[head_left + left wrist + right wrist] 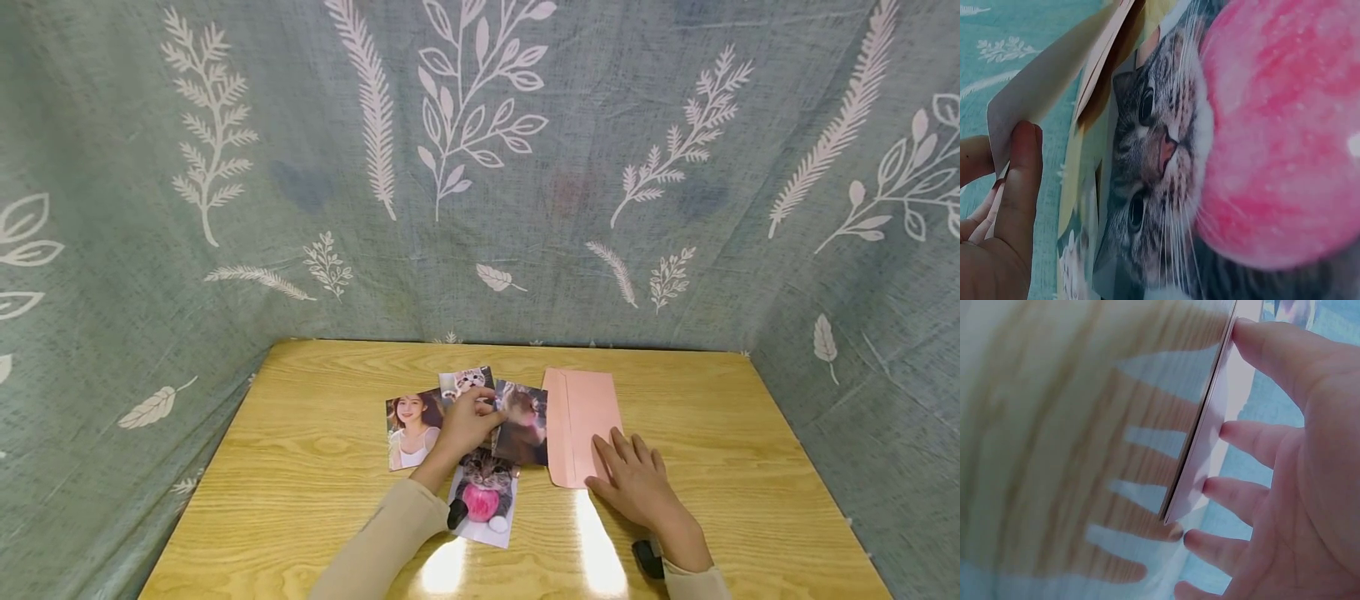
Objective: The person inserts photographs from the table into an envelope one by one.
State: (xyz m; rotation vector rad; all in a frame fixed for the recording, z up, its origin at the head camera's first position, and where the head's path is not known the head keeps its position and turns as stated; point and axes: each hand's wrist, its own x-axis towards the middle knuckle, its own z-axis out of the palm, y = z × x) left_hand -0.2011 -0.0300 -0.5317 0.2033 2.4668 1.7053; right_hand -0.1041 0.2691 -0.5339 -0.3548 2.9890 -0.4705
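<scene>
My left hand (467, 423) pinches the left edge of a dark glossy photo (522, 433) between thumb and fingers. In the left wrist view the pale back of this photo (1041, 81) shows, tilted up from the table. A pink envelope (579, 400) lies just to its right, the photo's right edge close against it. My right hand (636, 485), fingers spread, rests on the envelope's lower right part. From the right wrist, its fingertips are right at the edge of the envelope (1207, 440).
Below the left hand lies a photo of a cat with a pink apple (480, 504). A portrait photo (408, 437) lies to the left, and a kitten photo (459, 385) sits behind the hand. A patterned cloth (480, 233) hangs behind the wooden table (300, 467).
</scene>
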